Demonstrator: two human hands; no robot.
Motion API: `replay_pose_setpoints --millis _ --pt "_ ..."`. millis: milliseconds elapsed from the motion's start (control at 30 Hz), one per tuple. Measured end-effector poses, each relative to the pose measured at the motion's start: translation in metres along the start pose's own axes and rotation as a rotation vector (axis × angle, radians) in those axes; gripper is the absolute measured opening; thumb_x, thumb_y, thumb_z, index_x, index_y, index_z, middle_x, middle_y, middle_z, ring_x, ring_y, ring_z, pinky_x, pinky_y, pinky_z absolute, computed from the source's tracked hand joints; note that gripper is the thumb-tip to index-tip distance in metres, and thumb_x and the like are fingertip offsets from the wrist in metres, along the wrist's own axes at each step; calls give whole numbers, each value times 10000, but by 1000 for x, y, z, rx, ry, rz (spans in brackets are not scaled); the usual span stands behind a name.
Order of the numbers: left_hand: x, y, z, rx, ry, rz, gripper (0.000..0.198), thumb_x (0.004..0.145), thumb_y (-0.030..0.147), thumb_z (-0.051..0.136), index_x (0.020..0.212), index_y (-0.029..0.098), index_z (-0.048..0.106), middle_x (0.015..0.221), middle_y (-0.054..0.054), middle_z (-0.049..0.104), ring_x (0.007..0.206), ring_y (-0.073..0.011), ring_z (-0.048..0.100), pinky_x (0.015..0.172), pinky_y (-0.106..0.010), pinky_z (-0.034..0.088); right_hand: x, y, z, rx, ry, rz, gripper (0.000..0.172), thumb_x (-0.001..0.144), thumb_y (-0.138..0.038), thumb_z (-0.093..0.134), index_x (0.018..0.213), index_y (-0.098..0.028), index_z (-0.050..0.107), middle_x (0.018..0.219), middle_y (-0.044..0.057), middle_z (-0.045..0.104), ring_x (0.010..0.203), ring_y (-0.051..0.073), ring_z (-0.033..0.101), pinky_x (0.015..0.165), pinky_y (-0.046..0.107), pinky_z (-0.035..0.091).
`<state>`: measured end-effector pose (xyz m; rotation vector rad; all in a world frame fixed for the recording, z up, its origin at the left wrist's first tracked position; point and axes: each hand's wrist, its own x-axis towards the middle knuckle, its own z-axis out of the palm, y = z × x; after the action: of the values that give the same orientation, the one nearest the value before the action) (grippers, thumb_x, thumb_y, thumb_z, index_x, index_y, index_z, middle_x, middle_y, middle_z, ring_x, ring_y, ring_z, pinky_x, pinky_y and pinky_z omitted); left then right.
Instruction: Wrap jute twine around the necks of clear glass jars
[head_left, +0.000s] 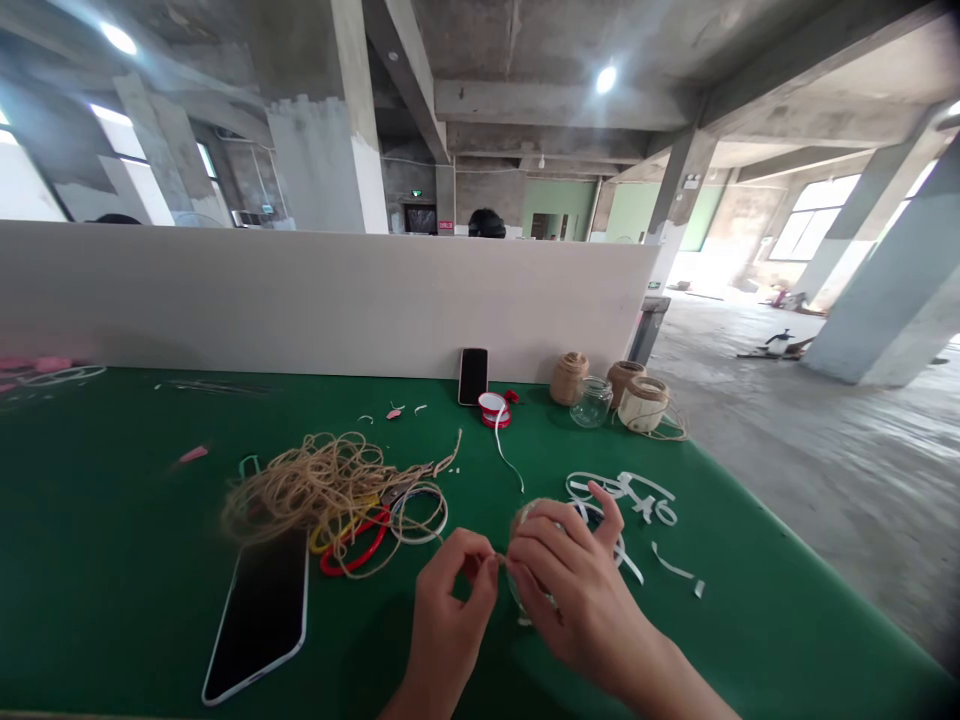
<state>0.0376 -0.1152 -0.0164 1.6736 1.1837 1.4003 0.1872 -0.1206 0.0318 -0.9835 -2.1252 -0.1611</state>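
Note:
My right hand (574, 585) is wrapped over a small glass jar (525, 520) partly bound in jute twine, on the green table (112, 560). My left hand (450, 600) pinches the twine's end right beside the jar, fingertips meeting those of the right hand. Most of the jar is hidden under my right hand. A loose tangle of jute twine (322, 485) lies to the left of my hands.
A phone (259, 615) lies face up at the front left, with red, yellow and white rings (360, 540) beside it. White tape strips (637, 495) lie to the right. At the back stand a second phone (473, 376), a tape roll (493, 408), an empty jar (591, 401) and twine-wrapped jars (643, 403) against a white partition (300, 300).

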Motion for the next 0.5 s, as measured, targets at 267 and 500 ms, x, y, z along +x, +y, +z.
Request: replay_pose_setpoints --millis 267,500 --pt "2 -2 2 -35 -6 -28 144 838 260 468 743 170 531 686 6 526 650 -142 504 612 -209 407 1 -3 -6 11 -64 53 101 788 -264 542 869 -216 578 854 6 630 922 210 513 1017 547 -108" --pt "2 -3 0 29 -1 13 175 836 283 481 705 171 508 653 15 491 622 -135 475 589 -204 382 6 -6 -13 157 -111 44 126 830 -141 458 806 -226 548 792 -21 606 878 167 511 1028 516 -57"
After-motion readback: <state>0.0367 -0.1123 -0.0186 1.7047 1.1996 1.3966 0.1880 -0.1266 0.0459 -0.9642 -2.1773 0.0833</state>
